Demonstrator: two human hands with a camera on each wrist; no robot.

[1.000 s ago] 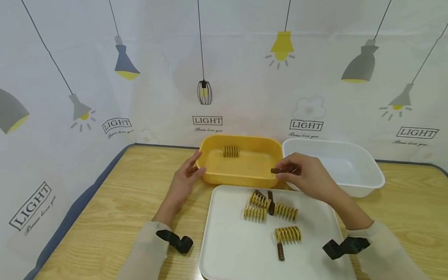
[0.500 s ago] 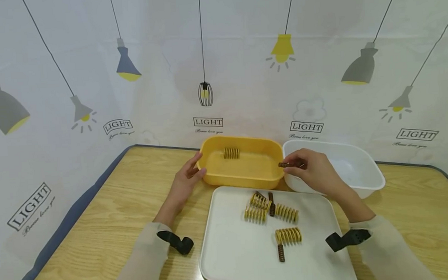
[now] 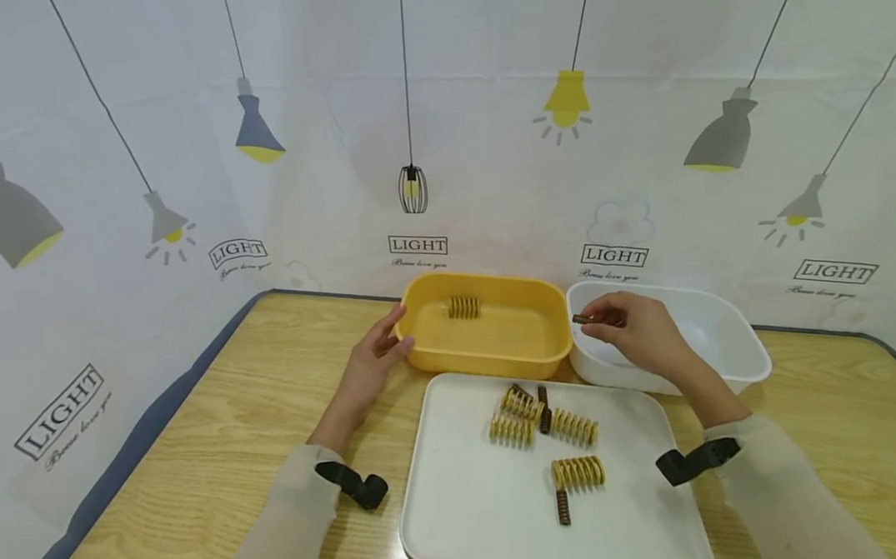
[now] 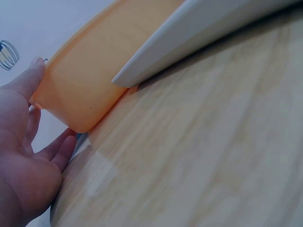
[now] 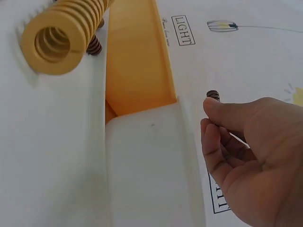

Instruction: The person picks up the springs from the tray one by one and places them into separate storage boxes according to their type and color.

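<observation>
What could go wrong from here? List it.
The right grip pinches the brown spring with one end jutting out, so it might slip. If dropped near the yellow bin's edge, it could miss the white bin below. On the tray, crowded springs might roll when one is lifted.

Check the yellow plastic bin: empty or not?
Not empty: head view shows one yellow coil spring inside the yellow bin, near its back wall.

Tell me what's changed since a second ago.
The right hand, still pinching a small brown spring, has moved right, from over the yellow bin to over the white bin. Nothing was released. The left hand stays against the yellow bin; springs on the tray and the yellow spring in that bin lie as before.
</observation>
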